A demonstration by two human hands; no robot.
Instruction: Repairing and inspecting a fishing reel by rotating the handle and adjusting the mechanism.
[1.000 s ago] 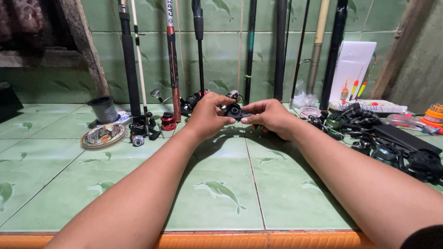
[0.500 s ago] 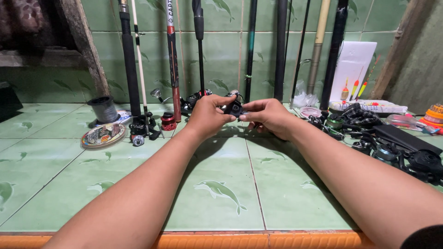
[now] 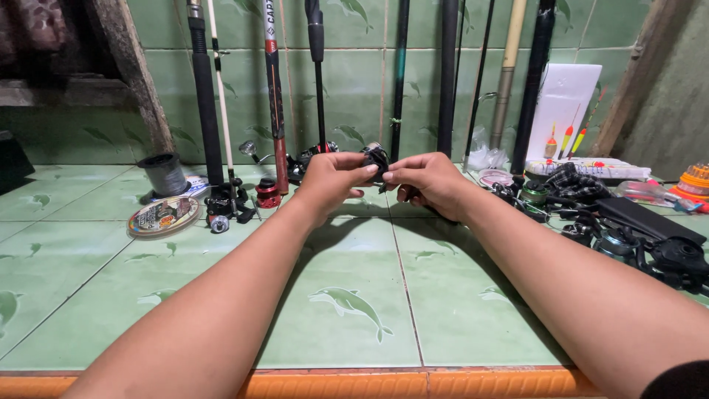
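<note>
Head view showed my left hand (image 3: pixel 334 177) and right hand (image 3: pixel 426 179) pinching the small black reel (image 3: pixel 376 157), unmoved above the green tiled surface (image 3: pixel 347 295).

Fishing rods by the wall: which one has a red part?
The third rod from the left: its lower shaft is red and white; the others look black, white or tan.

Both arms outstretched, left hand (image 3: pixel 334 177), right hand (image 3: pixel 422 179), fingertips pinched together
</note>
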